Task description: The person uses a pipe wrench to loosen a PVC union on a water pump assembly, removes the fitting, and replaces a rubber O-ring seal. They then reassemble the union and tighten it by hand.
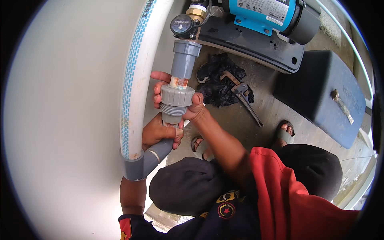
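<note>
My right hand [196, 107] wraps from behind round a grey threaded pipe union [177, 97]. Its thumb lies on the right side, and its fingertips show on the left. Just below, my left hand [157, 133] grips the grey elbow fitting [171, 146] under the union, its forearm passing behind the pipework. Above the union, a short whitish stub with reddish smears runs into a grey socket [183, 60]. A black round flow switch [182, 26] and a brass fitting [196, 13] sit over that socket.
A thick white hose with blue markings [134, 80] rises at left beside a pale wall [68, 120]. At upper right, a blue pump [262, 14] sits on a black base [256, 44]. A pipe wrench [242, 92] lies on black plastic [216, 76]. A dark cover [320, 92] carries a brush [342, 106].
</note>
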`<control>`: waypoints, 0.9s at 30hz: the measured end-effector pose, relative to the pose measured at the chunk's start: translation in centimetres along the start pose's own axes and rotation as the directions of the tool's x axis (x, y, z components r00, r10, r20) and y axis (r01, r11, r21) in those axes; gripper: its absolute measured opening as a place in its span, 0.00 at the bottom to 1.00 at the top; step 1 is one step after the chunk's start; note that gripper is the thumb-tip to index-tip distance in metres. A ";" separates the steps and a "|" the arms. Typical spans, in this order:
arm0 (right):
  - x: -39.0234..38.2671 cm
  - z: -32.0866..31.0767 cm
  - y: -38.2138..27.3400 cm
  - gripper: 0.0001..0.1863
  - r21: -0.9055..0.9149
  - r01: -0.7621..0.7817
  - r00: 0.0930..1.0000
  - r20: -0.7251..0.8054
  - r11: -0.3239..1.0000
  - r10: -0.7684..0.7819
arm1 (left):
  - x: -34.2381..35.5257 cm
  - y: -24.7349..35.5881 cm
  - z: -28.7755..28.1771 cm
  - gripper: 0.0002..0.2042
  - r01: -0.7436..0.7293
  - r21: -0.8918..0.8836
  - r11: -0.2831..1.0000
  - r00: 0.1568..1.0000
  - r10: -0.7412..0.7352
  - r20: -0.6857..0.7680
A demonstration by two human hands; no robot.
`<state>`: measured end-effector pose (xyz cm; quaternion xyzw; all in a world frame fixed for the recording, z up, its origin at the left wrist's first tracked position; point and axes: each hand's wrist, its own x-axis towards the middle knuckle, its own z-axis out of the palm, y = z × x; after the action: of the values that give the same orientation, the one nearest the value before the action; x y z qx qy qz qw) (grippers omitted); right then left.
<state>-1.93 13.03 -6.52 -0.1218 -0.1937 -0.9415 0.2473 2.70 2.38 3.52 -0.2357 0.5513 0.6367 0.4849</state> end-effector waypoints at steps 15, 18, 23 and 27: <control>-2.2 1.5 -3.0 0.48 -0.545 -0.192 0.911 -0.409 0.816 -0.059 | 0.5 -1.0 0.6 0.24 -0.131 -0.042 0.990 0.991 0.130 -0.019; -0.8 0.1 -3.3 0.46 -0.341 -0.035 0.979 -0.199 0.939 -0.036 | -0.5 -0.7 1.0 0.26 -0.152 0.000 0.988 0.986 0.152 -0.069; 0.5 -1.1 -4.3 0.48 -0.311 0.042 0.982 -0.160 0.949 -0.096 | -0.9 -0.5 1.7 0.47 -0.181 0.047 0.982 0.980 0.184 -0.070; 0.8 -0.9 -4.7 0.48 -0.328 0.081 0.953 -0.250 0.941 -0.169 | -0.9 -0.7 2.6 0.47 -0.171 0.048 0.984 0.981 0.174 -0.086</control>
<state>-5.12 16.12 -8.50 -0.0153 -0.0128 -0.9819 0.1883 4.27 4.45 4.65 -0.2055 0.6038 0.6538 0.4072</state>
